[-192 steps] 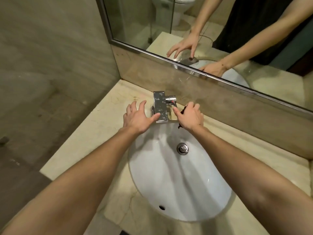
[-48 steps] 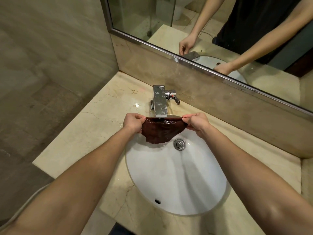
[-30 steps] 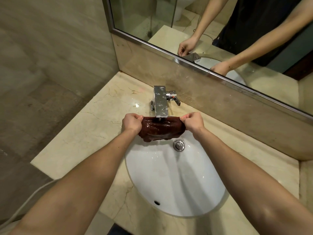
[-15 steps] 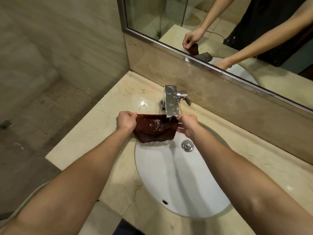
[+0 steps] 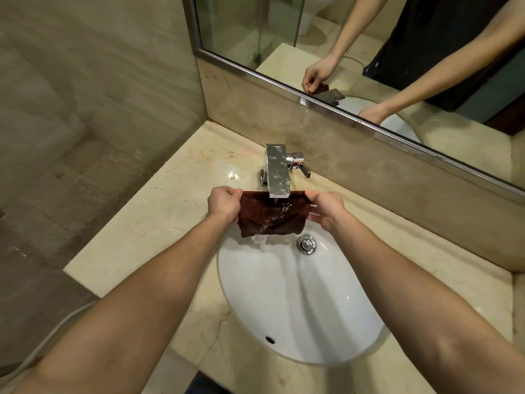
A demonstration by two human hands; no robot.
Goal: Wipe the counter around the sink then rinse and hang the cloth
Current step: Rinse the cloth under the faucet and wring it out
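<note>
Beige marble tabletop (image 5: pixel 147 223) is filling the middle of the frame, running from the left wall corner to the right edge. Mirror (image 5: pixel 284 29) is taking the upper right, reflecting both forearms and the cloth. White oval sink (image 5: pixel 298 308) is sitting sunk into the tabletop, centre to lower right; drain plug (image 5: pixel 306 244) is sitting at its upper end. Chrome faucet (image 5: pixel 277 173) is standing at the sink's upper edge, lever on its right side, water running from the spout. Dark brown cloth (image 5: pixel 272 216) is hanging spread under the spout, over the sink's upper end, water streaming across it and off its lower edge into the bowl. Left hand (image 5: pixel 224 201) is gripping the cloth's upper left corner, fingers clenched on it. Right hand (image 5: pixel 326 209) is gripping the upper right edge, fingers pinched on the fabric.
</note>
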